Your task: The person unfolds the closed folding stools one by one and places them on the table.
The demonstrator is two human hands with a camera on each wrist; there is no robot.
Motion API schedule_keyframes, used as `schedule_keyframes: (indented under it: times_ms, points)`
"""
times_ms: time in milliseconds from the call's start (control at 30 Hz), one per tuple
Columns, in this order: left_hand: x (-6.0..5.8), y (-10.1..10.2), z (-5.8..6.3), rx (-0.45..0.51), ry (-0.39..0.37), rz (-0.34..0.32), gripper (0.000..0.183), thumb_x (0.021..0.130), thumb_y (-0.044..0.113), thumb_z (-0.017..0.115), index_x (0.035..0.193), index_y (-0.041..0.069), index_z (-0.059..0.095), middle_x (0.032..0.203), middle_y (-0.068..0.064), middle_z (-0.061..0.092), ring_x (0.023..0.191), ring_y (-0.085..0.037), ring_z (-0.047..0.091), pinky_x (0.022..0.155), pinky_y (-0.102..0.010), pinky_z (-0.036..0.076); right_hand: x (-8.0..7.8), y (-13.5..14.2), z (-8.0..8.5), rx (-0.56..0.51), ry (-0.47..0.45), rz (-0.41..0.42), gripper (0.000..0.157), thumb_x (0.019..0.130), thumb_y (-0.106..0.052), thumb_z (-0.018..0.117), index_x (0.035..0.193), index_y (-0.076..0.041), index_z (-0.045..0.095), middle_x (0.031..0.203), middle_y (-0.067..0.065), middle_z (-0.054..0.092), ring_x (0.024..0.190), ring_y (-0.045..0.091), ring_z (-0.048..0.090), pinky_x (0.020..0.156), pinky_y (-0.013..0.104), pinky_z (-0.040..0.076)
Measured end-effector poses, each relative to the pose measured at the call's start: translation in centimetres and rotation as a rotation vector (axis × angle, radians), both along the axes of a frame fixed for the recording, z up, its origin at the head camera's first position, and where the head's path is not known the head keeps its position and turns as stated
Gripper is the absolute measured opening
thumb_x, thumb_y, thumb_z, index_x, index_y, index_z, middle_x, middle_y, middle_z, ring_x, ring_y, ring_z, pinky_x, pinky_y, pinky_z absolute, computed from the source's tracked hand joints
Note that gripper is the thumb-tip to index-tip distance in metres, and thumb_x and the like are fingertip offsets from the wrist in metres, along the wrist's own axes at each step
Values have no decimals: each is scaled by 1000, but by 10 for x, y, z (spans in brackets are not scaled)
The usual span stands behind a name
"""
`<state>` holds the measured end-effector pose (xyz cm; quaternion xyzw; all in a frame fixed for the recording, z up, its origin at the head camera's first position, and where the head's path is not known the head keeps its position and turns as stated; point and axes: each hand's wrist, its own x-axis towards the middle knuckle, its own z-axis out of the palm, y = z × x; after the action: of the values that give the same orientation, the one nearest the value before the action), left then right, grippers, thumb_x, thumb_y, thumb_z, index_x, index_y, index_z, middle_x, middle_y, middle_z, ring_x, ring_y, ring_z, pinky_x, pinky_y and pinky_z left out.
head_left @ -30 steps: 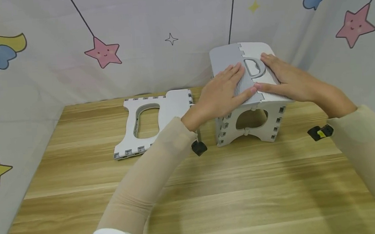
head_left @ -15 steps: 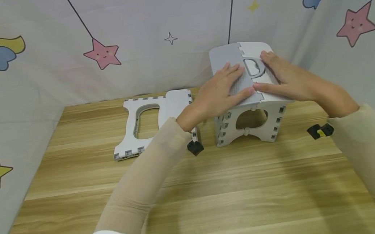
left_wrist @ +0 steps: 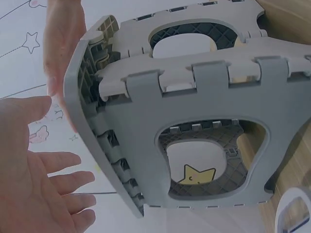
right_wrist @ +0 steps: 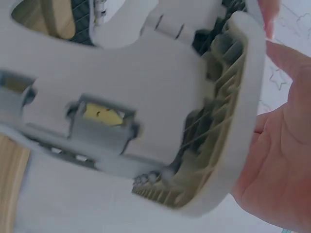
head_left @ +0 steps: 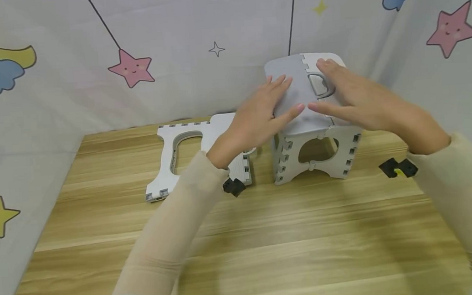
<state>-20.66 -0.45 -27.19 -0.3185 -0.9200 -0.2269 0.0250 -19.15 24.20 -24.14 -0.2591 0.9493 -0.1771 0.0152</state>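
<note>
An unfolded step stool (head_left: 308,120) stands upright at the back right, its grey-and-white seat on top and a D-shaped handle (head_left: 319,85) in the middle. My left hand (head_left: 256,114) hovers over the grey half with fingers straight; in the left wrist view that hand (left_wrist: 43,179) is apart from the seat. Above the white half is my right hand (head_left: 360,95), fingers extended; whether its palm touches the seat is hard to tell in the right wrist view. Both hands hold nothing. A second stool (head_left: 214,137), folded flat, lies to the left, partly hidden by my left wrist.
Both stools are on a wood-grain table (head_left: 291,235). Close behind them hangs a white curtain (head_left: 182,78) printed with stars and clouds, and it runs along both sides. Small black wrist-worn pieces (head_left: 233,187) stick out below the sleeves.
My left hand has lifted from the seat and moved left, uncovering more of the grey half. My right hand has shifted slightly left over the handle. The stools stay put.
</note>
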Motion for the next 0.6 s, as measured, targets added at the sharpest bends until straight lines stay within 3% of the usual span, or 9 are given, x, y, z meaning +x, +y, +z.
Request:
schedule_keyframes:
  times_ms: [267,600]
  points:
    - [5,-22,2,33,-45,37,76,100,66,35,161,24,16,166,9,7,148,-6,-8,121,-35,6,18,-25,11,9,47,12,81,104,-54,42,161,-14,1,166,7,0,151,32,4,118,58,10]
    - [15,-50,1,83,-4,74,76,100,65,38,161,24,17,164,13,8,146,0,-10,121,-37,7,43,-58,15,-15,212,115,75,105,-42,49,160,-5,14,165,10,14,150,29,13,120,50,16]
